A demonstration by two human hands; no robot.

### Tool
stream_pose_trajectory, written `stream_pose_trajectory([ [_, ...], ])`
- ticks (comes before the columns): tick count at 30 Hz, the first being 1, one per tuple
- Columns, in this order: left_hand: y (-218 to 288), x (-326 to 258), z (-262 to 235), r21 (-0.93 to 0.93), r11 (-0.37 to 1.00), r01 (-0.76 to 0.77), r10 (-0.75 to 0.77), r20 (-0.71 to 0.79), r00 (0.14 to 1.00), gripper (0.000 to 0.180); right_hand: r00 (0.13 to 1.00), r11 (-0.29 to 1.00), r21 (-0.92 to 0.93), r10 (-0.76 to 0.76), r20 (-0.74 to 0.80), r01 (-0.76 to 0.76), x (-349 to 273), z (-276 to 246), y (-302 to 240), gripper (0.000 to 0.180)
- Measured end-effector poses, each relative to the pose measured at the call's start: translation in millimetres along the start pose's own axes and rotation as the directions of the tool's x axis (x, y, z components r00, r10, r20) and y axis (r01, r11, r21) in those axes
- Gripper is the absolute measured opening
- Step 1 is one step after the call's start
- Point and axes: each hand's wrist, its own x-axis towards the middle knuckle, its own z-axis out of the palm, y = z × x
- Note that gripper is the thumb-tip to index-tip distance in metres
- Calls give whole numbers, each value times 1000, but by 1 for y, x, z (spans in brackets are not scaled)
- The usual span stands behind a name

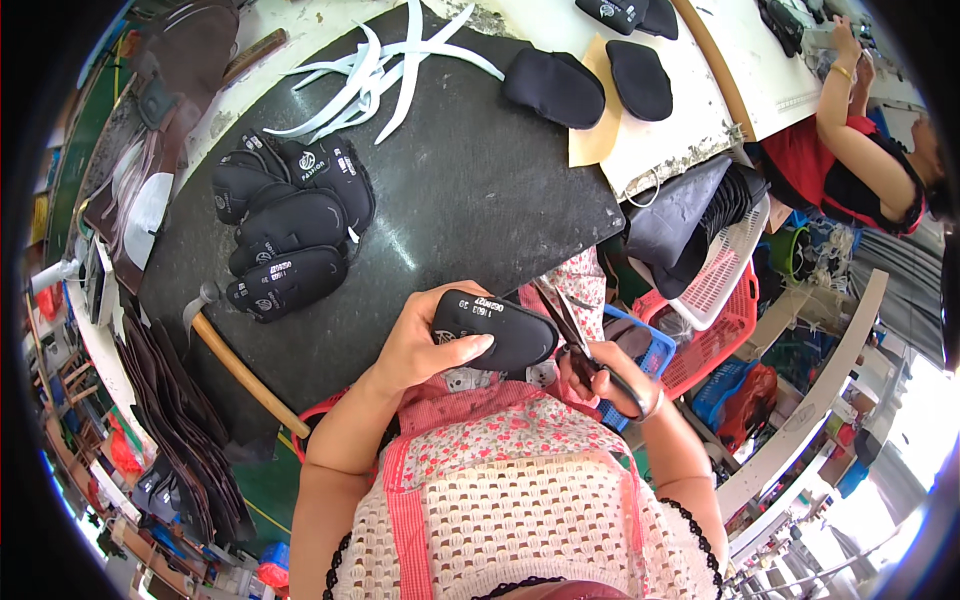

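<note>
My left hand [425,335] grips a black padded shoe piece [515,335] with white print, the thumb pressed on its face and the fingers behind it. In my right hand [603,375] is a pair of scissors [572,325]. Its blades point up and to the left, parted, beside the right end of the shoe piece. A pile of similar black shoe pieces [290,220] lies on the dark work mat [480,190] to the left. Behind it is a heap of pale strips [375,85].
A wooden-handled hammer [240,365] lies at the mat's left edge. More black pieces [555,88] lie at the far right. White [715,290] and red baskets [735,345] stand right of the table, a blue basket [655,355] near my right hand. Another person [850,150] works at the far right.
</note>
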Motion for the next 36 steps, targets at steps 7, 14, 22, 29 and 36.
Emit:
stream_pose_trajectory([
  [7,1,-3,-2,6,1000,8,-7,-46,999,22,981,983,-157,-68,181,97,15,-13,-22,82],
  [14,6,-5,0,184,982,-33,54,-110,992,26,980,984,-96,-135,143,150,16,-9,-21,58],
  [22,7,-3,-2,229,973,-37,60,-94,994,26,987,958,-241,-139,82,155,8,-11,-27,63],
  [29,4,-2,1,266,964,-26,35,-28,999,19,992,955,-280,-75,97,100,8,-9,-24,51],
  [36,4,0,3,255,967,24,-23,-9,1000,15,988,944,-315,-52,143,95,14,-9,-23,46],
])
